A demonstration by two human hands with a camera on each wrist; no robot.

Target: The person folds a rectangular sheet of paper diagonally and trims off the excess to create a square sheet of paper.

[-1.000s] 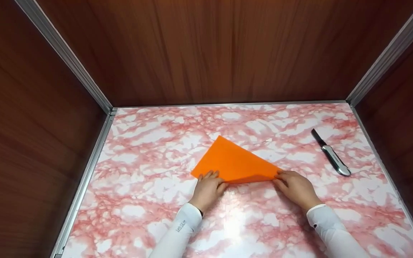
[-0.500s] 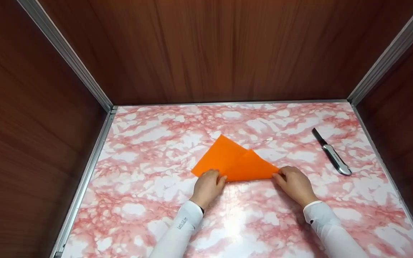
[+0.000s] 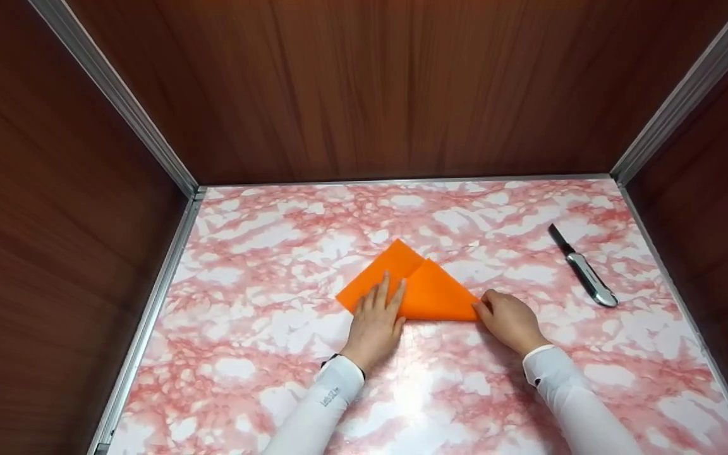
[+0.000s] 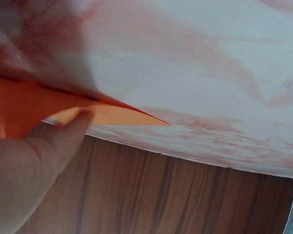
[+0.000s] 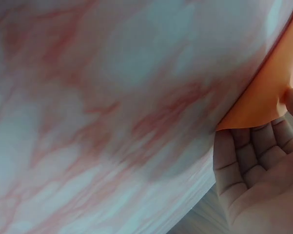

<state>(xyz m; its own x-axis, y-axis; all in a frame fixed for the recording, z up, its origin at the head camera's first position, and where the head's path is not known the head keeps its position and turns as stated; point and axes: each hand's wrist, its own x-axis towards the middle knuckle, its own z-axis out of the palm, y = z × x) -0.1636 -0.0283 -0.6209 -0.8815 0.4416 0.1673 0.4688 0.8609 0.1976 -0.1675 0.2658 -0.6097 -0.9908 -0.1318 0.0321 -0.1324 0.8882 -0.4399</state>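
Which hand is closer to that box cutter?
The right hand: left of the box cutter, at the right corner of the orange sheet; the left hand is farther left, on the sheet.

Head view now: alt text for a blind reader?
A person's left hand rests on folded orange paper while the right hand pinches the paper's right corner, on a red-marbled table; a utility knife lies farther right.

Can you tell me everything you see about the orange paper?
The thin, plain orange sheet looks like paper, folded over with a straight near edge and two pointed far corners. It lies on the red-and-white marbled table. The bare left hand rests on its left part; the bare right hand pinches its right corner.
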